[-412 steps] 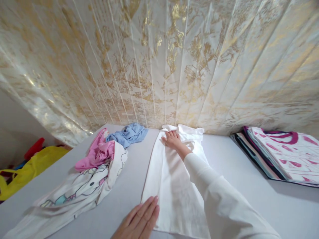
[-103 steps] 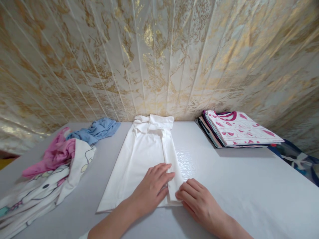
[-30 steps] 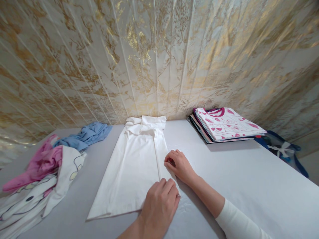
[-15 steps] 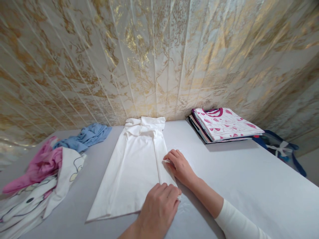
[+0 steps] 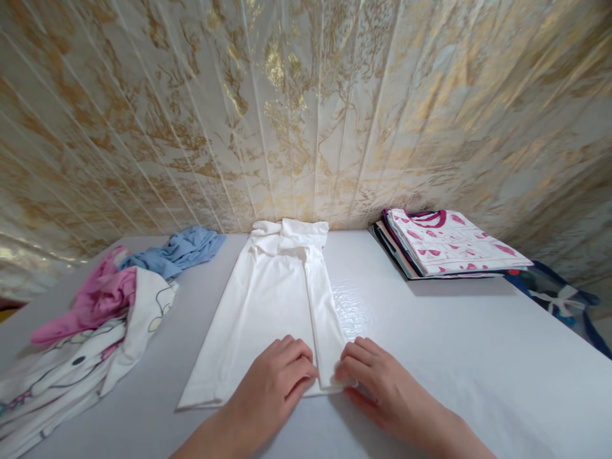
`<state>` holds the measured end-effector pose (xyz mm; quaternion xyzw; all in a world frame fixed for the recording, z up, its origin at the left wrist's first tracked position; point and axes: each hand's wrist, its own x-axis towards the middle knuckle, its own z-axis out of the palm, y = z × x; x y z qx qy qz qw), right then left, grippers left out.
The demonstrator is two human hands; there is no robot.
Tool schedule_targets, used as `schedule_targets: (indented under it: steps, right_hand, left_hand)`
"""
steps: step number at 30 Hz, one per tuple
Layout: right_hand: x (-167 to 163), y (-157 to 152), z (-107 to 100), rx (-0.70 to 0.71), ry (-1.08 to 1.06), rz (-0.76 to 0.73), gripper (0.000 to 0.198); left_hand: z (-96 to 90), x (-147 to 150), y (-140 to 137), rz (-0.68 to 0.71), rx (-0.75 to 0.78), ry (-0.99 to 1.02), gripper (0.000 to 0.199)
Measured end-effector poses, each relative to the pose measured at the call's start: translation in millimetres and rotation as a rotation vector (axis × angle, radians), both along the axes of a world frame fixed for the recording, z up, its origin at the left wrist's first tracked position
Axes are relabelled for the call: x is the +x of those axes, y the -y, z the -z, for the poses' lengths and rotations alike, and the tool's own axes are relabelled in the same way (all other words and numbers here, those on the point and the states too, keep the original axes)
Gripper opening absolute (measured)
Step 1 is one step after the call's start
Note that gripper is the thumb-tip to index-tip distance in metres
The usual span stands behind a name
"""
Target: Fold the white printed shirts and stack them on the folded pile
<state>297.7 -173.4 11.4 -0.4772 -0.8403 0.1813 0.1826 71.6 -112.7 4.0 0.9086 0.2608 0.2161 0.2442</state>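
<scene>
A white garment (image 5: 272, 312) lies flat in front of me, with a long strip folded inward along its right side and bunched folds at its far end. My left hand (image 5: 282, 379) is at the near hem, its thumb and fingers closed on the cloth by the strip's inner edge. At the near right corner, my right hand (image 5: 377, 382) has its fingers curled and pinched on the cloth. The fingertips of both hands are partly hidden.
Left on the white surface (image 5: 459, 331) lie a crumpled blue cloth (image 5: 176, 250), a pink cloth (image 5: 98, 296) and a white printed cloth (image 5: 86, 363). A stack of folded clothes (image 5: 459, 242) sits back right, beside a dark blue-edged bag (image 5: 564, 299). A gold-patterned curtain (image 5: 306, 108) hangs behind.
My right hand has come down from the garment's right edge to its near right corner. My left hand has shifted left from that corner to the strip's inner edge. The view has turned slightly left.
</scene>
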Motion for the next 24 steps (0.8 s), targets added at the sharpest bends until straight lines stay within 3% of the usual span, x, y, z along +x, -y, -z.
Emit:
schedule_targets:
  steps: [11, 20, 24]
  right_hand:
    - [-2.2, -3.6, 6.0, 0.15, 0.078, -0.064, 0.022]
    - [-8.2, -1.2, 9.0, 0.196, 0.081, -0.139, 0.019]
    - [-8.7, -2.3, 7.9, 0.142, 0.113, -0.111, 0.017]
  left_hand:
    - [8.8, 8.4, -11.5, -0.007, -0.159, 0.0, 0.021]
    - [11.0, 9.5, -9.9, -0.023, -0.115, 0.009, 0.034]
    - [9.8, 7.5, -8.2, -0.005, -0.089, 0.011, 0.024]
